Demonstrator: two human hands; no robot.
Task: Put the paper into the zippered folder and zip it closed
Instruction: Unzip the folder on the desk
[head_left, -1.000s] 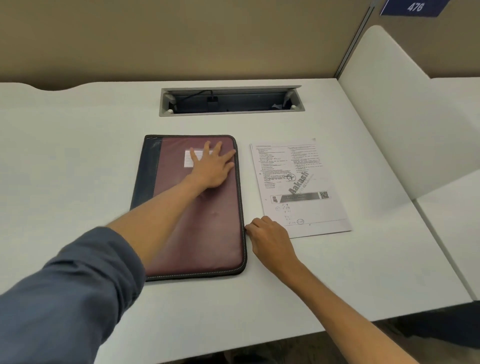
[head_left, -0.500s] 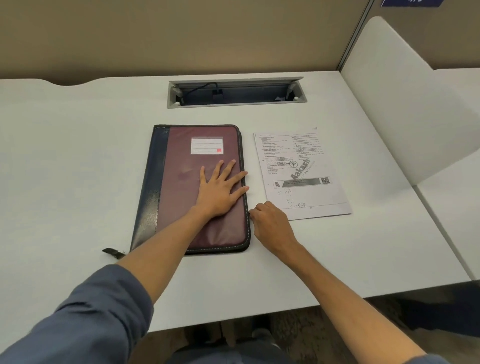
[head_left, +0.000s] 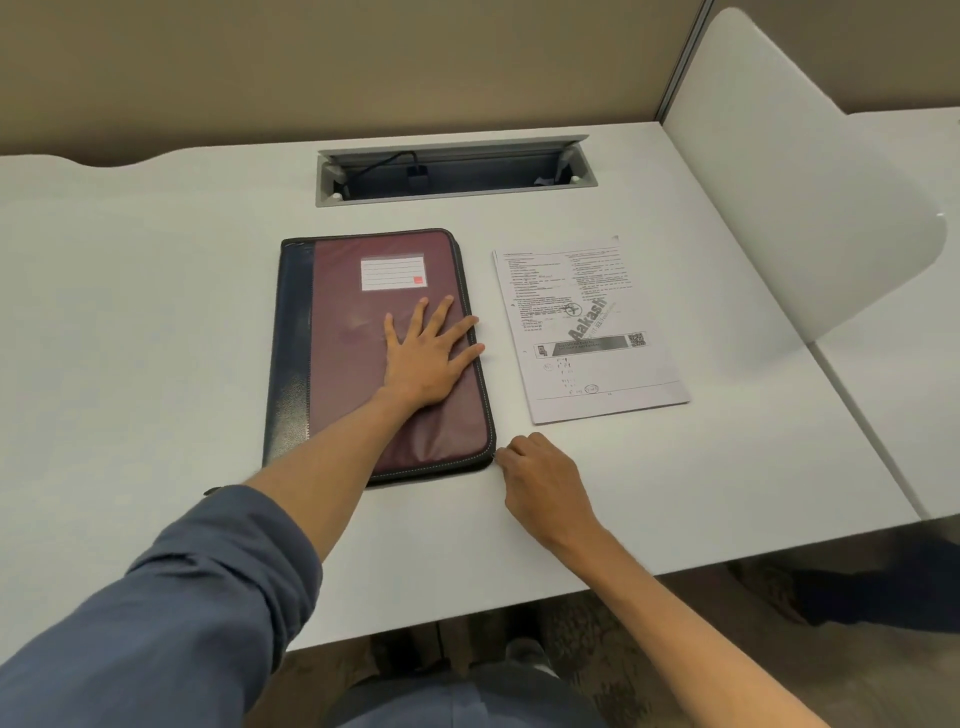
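Note:
A maroon zippered folder (head_left: 337, 322) with a dark blue spine and a white label lies flat on the white desk (head_left: 130, 312). My left hand (head_left: 426, 353) presses flat on its cover with the fingers spread, near the right edge. My right hand (head_left: 540, 478) sits at the folder's near right corner, its curled fingertips pinching the zipper there; the pull itself is hidden by the fingers. The printed paper (head_left: 587, 332) lies flat on the desk just right of the folder, untouched.
An open grey cable slot (head_left: 457, 171) is set into the desk behind the folder. A white curved divider panel (head_left: 805, 182) stands along the right side. A small dark strap (head_left: 213, 490) shows beside my left sleeve. The desk's front edge runs close below my right hand.
My right hand has slid down the folder's right edge to the near corner. My left hand moved from over the label to the middle of the cover.

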